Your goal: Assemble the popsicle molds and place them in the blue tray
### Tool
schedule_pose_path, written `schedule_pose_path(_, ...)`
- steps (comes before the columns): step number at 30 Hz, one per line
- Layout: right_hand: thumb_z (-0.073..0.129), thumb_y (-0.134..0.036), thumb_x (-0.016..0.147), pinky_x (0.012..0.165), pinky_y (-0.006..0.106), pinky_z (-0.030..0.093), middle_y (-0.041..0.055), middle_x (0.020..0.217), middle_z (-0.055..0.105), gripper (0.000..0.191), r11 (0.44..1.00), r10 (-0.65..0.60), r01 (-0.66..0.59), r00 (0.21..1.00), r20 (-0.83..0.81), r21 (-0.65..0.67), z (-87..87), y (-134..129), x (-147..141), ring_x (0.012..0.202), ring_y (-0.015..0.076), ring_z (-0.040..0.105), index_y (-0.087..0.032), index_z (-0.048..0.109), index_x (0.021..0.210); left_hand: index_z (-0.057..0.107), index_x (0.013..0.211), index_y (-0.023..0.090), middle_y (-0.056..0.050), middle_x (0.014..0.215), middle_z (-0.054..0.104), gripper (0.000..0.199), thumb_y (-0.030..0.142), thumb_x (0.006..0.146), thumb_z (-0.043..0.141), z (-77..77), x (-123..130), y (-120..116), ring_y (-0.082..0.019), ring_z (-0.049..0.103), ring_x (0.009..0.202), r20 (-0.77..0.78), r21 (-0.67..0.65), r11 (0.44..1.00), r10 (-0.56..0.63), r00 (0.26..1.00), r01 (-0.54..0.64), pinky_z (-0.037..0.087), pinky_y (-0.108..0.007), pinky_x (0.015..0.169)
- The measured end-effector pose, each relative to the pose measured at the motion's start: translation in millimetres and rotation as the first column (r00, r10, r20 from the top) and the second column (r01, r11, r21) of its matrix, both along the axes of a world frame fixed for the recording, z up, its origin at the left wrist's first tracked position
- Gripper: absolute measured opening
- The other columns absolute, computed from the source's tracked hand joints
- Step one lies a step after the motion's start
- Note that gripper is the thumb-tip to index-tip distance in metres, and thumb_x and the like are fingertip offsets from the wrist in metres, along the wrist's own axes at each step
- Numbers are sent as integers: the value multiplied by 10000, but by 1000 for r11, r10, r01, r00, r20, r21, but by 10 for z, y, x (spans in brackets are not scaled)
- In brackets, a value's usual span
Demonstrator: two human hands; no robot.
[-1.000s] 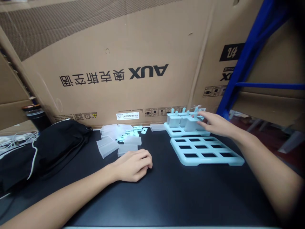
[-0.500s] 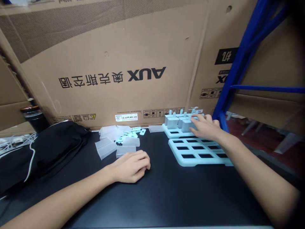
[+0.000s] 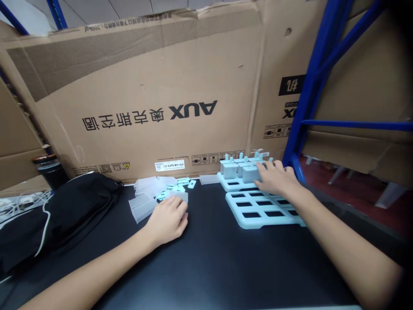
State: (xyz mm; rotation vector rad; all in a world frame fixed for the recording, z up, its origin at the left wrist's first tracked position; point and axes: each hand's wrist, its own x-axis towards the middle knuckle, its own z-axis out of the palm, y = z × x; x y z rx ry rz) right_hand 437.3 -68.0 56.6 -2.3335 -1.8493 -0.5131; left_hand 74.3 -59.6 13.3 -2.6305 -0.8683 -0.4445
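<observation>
My right hand (image 3: 279, 176) reaches over the rear pale blue popsicle rack (image 3: 230, 186). Its thumb and fingers close around the right side of a translucent popsicle mould (image 3: 251, 174) standing there, among several moulds with blue stick lids. My left hand (image 3: 168, 218) lies over the near edge of a loose pile of translucent moulds (image 3: 143, 206), fingers curled down. Whatever is under its fingers is hidden; one mould (image 3: 178, 196) shows just behind them. Loose light blue stick lids (image 3: 176, 188) lie within the pile. In front of the rear rack is a second blue rack (image 3: 238, 211) with unfilled slots.
A large cardboard box (image 3: 145, 86) stands along the back of the black table (image 3: 206, 267). At left are a black cloth bag (image 3: 77, 211) and a dark jar (image 3: 50, 170). A blue metal frame (image 3: 298, 129) rises at right. One mould (image 3: 209, 179) lies against the box.
My left hand has moved left and away from me onto the near moulds, covering one that showed before. My right hand stays at the rear rack. The camera view has tilted up slightly.
</observation>
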Motion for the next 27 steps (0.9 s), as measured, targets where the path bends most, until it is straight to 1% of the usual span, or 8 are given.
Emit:
schedule_pose_path(2, 427, -383, 886, 866, 545, 396, 297, 1268, 518, 520, 995, -56, 51, 997, 49, 87, 56, -47, -62, 1199, 428, 412, -44, 498, 1274, 549, 950, 183, -85, 964, 613, 113, 225, 917, 449, 28, 5, -20, -238, 567, 889, 0, -63, 989, -136, 991, 135, 486, -350, 747)
schedule_pose_path(5, 386, -386, 915, 823, 492, 422, 276, 1183, 556, 458, 981, -70, 46, 990, 124, 188, 145, -87, -174, 1152, 411, 463, -48, 561, 1170, 565, 1053, 182, -81, 1091, 631, 172, 221, 927, 455, 65, 11, -54, -222, 569, 993, 40, -146, 932, -330, 943, 333, 493, -333, 844)
schedule_pose_path(8, 375, -403, 929, 813, 449, 436, 221, 1138, 612, 422, 995, 41, -48, 995, 90, 88, 154, -68, -312, 1094, 369, 542, -95, 589, 1123, 582, 1139, 195, -66, 1152, 635, 239, 225, 930, 471, 68, 3, -62, -206, 567, 1049, 86, -203, 885, -410, 908, 418, 482, -330, 916)
schedule_pose_path(12, 386, -387, 932, 783, 412, 455, 154, 1049, 667, 342, 964, 238, -237, 971, -12, -123, 0, -20, -575, 954, 305, 626, -148, 609, 1031, 572, 1267, 259, -59, 1278, 591, 344, 282, 929, 514, 43, -11, -36, -239, 517, 1191, 100, -220, 896, -373, 923, 386, 420, -411, 1041)
schedule_pose_path(15, 421, -353, 923, 838, 433, 460, 171, 1106, 644, 320, 917, 388, -386, 922, 0, -99, -150, -10, -822, 1041, 323, 590, -137, 606, 1070, 552, 1318, 318, -70, 1425, 482, 393, 360, 928, 536, 24, -16, -16, -290, 452, 1302, 90, -234, 926, -283, 955, 297, 378, -490, 1084)
schedule_pose_path(19, 419, -393, 945, 968, 446, 435, 165, 1290, 588, 473, 828, 559, -561, 826, -75, -9, -326, 46, -1138, 1200, 316, 511, -115, 515, 1315, 478, 1386, 367, -53, 1443, 481, 414, 409, 975, 457, 16, -26, -4, -270, 509, 1270, 29, -319, 911, -267, 963, 262, 425, -471, 1055)
schedule_pose_path(23, 361, -462, 973, 1039, 471, 399, 125, 1496, 440, 591, 752, 649, -659, 746, -149, -26, -465, 169, -1338, 1343, 306, 399, -137, 373, 1468, 474, 1377, 287, -47, 1392, 533, 418, 421, 984, 431, 12, -20, -6, -246, 533, 1237, 35, -304, 916, -263, 964, 261, 430, -424, 1058)
schedule_pose_path(27, 350, -449, 986, 1015, 480, 408, 110, 1459, 485, 536, 728, 671, -684, 726, -151, -54, -470, 194, -1365, 1322, 301, 421, -177, 413, 1444, 533, 1257, 209, -63, 1261, 601, 364, 416, 971, 444, 0, 4, -10, -233, 576, 1136, 56, -281, 938, -193, 980, 201, 481, -374, 978)
